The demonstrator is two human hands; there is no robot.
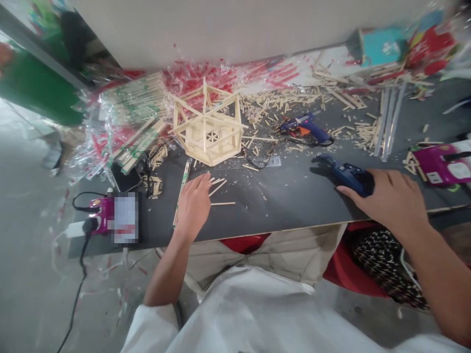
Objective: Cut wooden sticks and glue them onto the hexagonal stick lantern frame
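While the stick frame (pixel 204 116) stands on the dark tabletop (pixel 279 211) with nobody touching it, both of the person's hands are busy around smaller things on its near side. Just in front of the frame, the left hand (pixel 194 201) lies palm down with its fingers stretched out and close together, over a wrapped stick strip (pixel 185 177) and beside a few loose sticks (pixel 223 203); whether it pinches anything underneath cannot be told. Well to the right of the frame and nearer the person, the right hand (pixel 392 198) is curled around a dark blue tool (pixel 349 175), thumb on the near side. As for progress, the frame looks well advanced: its many-sided outline is joined up, spokes meet at a hub, and a smaller spoked pattern shows inside. How much remains is hard to judge, but material is left over: packed sticks (pixel 136 98) to the frame's left, loose ones before it. Short offcuts (pixel 283 98) spread to its right, behind a glue gun (pixel 316 131), suggesting that much cutting is done.
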